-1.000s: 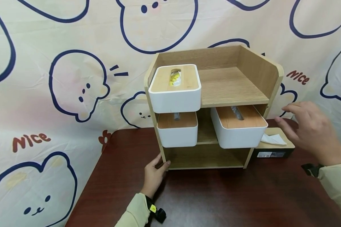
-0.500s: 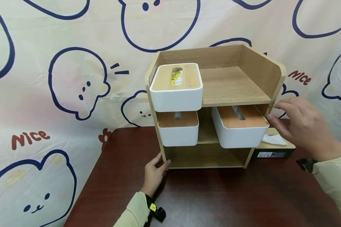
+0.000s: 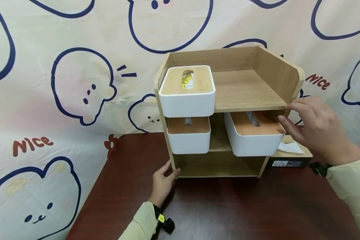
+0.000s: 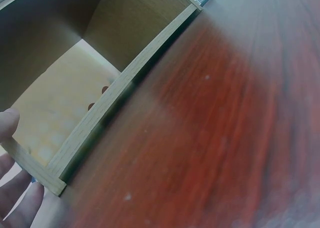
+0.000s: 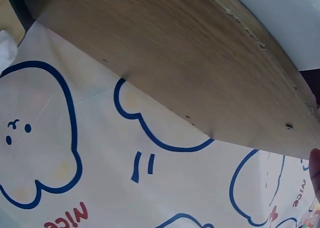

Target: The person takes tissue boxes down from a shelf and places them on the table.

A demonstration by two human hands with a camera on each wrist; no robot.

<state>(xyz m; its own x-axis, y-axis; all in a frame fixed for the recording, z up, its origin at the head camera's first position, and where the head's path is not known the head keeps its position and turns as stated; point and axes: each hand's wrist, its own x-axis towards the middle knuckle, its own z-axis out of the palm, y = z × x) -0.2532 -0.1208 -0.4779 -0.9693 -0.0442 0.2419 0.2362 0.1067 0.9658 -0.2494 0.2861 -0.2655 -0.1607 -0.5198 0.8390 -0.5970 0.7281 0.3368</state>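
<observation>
A light wooden desktop shelf (image 3: 241, 88) stands on the dark red-brown table. My left hand (image 3: 162, 185) grips the front edge of its lower left side panel; in the left wrist view the thumb (image 4: 8, 124) lies inside and the fingers (image 4: 22, 203) outside. My right hand (image 3: 320, 128) is at the right side panel (image 3: 280, 71), thumb and index finger apart by its front edge; whether they touch it is unclear. White tissue boxes with wooden lids sit in the shelf: one (image 3: 186, 105) on top left, one (image 3: 188, 143) below it, one (image 3: 257, 145) at middle right.
Behind the shelf's right side lies a black box with a tan top (image 3: 290, 160) and a white tissue (image 3: 290, 147). A patterned cloth (image 3: 78, 143) hangs at the back and left. The dark wooden table (image 3: 227, 210) extends in front.
My right hand has moved left and slightly up, from beyond the shelf to its right side panel. My left hand has stayed on the lower left panel.
</observation>
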